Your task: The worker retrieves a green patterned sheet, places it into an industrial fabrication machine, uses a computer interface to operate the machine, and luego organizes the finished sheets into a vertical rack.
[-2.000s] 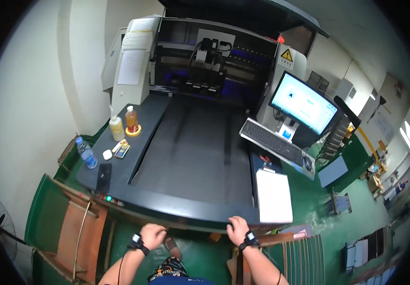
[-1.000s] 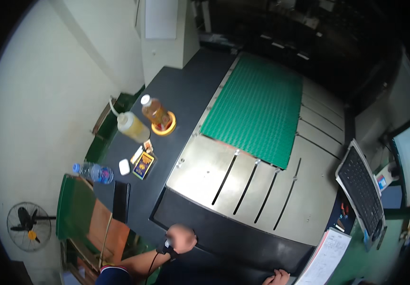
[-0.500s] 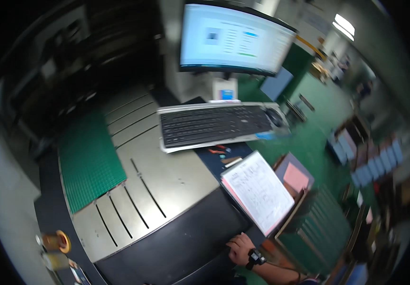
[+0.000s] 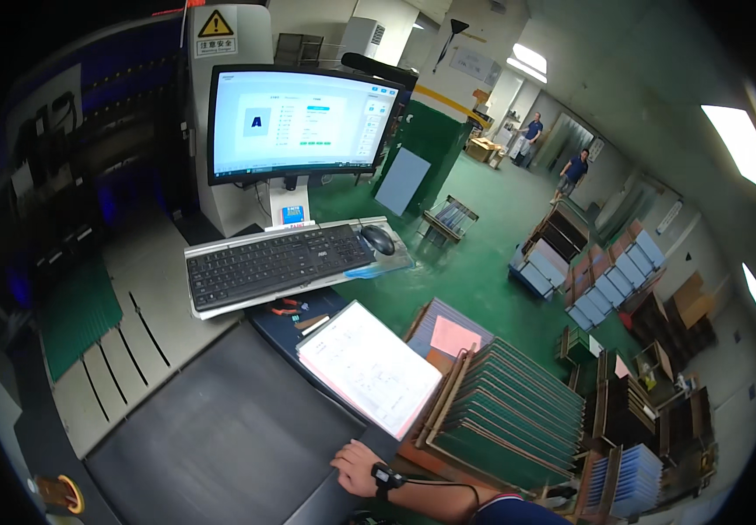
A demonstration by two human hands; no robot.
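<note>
My right hand (image 4: 356, 468) rests on the edge of a black flat panel (image 4: 229, 420) at the bottom of the view. Its fingers lie loosely over the edge and hold nothing. A black device with a cable is strapped to that wrist. Just beyond the hand lies a stack of white and pink paper sheets (image 4: 373, 367), the top one written on. Farther off, a black keyboard (image 4: 281, 261) and a mouse (image 4: 378, 239) sit on a metal tray below a lit monitor (image 4: 303, 122). My left hand is out of view.
A slotted metal bed (image 4: 137, 350) with a green mat (image 4: 80, 319) lies at left. Racks of upright panels (image 4: 509, 411) stand close on the right, with more (image 4: 614, 280) behind. Pliers (image 4: 288, 306) lie below the keyboard. Two people (image 4: 573, 173) are far back.
The view has swung right and up, so monitor, keyboard and papers appear farther left and more racks and the two people show. My right hand stays at the panel's edge.
</note>
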